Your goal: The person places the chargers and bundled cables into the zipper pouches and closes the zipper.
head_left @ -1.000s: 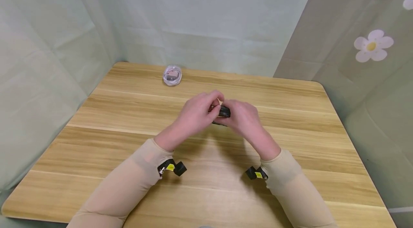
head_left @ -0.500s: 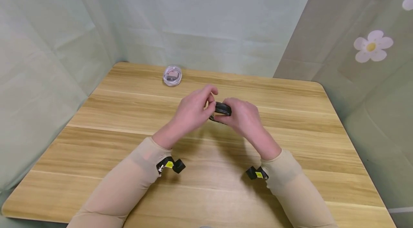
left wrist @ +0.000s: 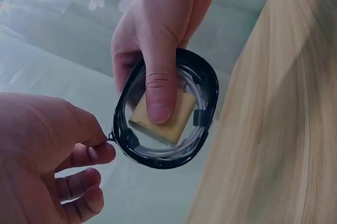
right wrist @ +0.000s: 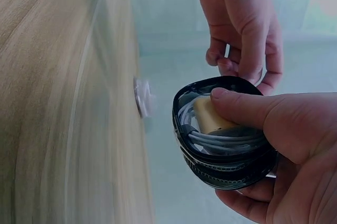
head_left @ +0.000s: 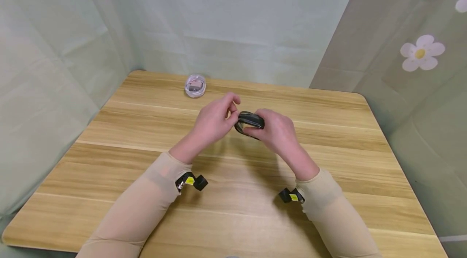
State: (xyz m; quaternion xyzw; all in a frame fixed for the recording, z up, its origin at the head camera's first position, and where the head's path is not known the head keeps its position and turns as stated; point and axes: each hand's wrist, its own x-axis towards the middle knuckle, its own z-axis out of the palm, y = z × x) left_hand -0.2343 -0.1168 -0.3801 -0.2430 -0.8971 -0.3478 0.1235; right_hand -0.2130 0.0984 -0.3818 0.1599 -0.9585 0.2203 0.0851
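Note:
My right hand grips a small round black zippered case above the table, thumb across its face and fingers beneath. A yellowish charger block and a coiled pale cable show within the black rim, the thumb lying over the block. Zipper teeth run along the side of the case in the right wrist view. At the case's edge my left hand pinches a tiny zipper pull between thumb and index finger, its other fingers loosely curled.
A pale round coil with a small block in its middle lies at the back left of the wooden table. Curtains surround the table's back and sides.
My left hand has moved left and slightly away from the body, from close against the right hand to the case's left edge. More of the case shows; the right hand has barely moved.

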